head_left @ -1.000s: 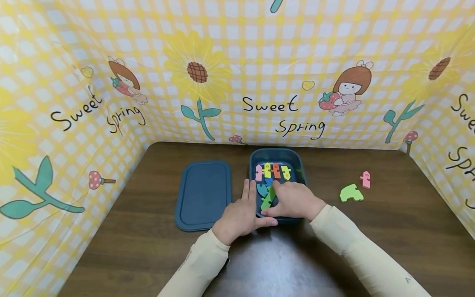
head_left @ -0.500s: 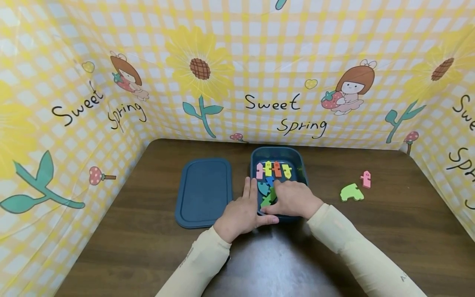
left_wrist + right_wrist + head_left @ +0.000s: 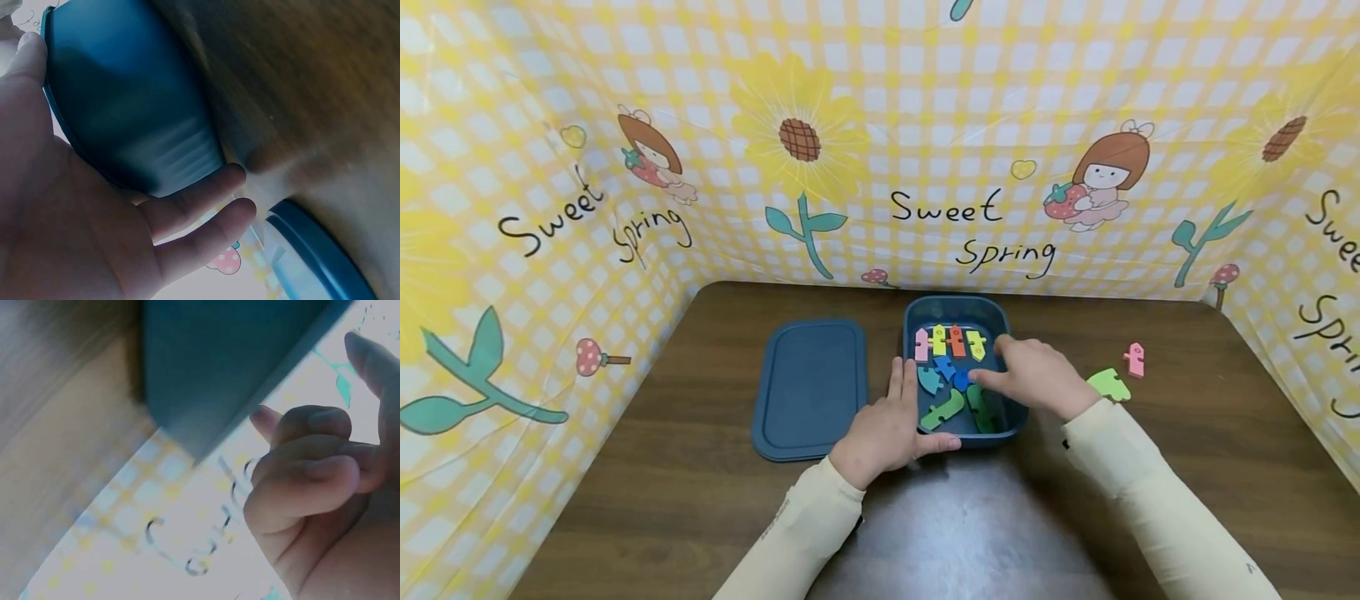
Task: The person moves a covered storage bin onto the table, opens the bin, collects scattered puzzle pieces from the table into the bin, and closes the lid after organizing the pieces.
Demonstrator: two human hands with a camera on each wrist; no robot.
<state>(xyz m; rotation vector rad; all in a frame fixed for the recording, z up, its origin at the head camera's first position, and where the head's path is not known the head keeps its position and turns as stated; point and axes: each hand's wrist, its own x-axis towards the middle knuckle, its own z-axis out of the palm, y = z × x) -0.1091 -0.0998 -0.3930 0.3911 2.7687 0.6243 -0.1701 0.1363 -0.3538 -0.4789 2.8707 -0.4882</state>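
Observation:
A dark blue open box (image 3: 957, 307) holds several flat jigsaw-like puzzle pieces. Pink, yellow, orange and yellow-green pieces line its far part, with teal and blue pieces in the middle. Nearer lie a green piece (image 3: 942, 411) and a dark green piece (image 3: 981, 408), apart from each other. My left hand (image 3: 880, 433) touches the box's near left corner, straight fingers along the left wall and thumb along the near rim. Over the right rim is my right hand (image 3: 1041, 379), thumb and index finger stretched apart over the box. Its other fingers are bent in the right wrist view, nothing visible in them.
A dark blue lid (image 3: 811, 392) lies flat left of the box. Right of the right hand, a light green piece (image 3: 1108, 384), partly hidden, and a pink piece (image 3: 1136, 360) lie on the wooden table (image 3: 662, 483). Patterned cloth walls (image 3: 850, 108) surround the table.
My right hand has let go of the pieces in the near part of the box and moved right to its rim. The green pieces now show apart. The left hand stays put.

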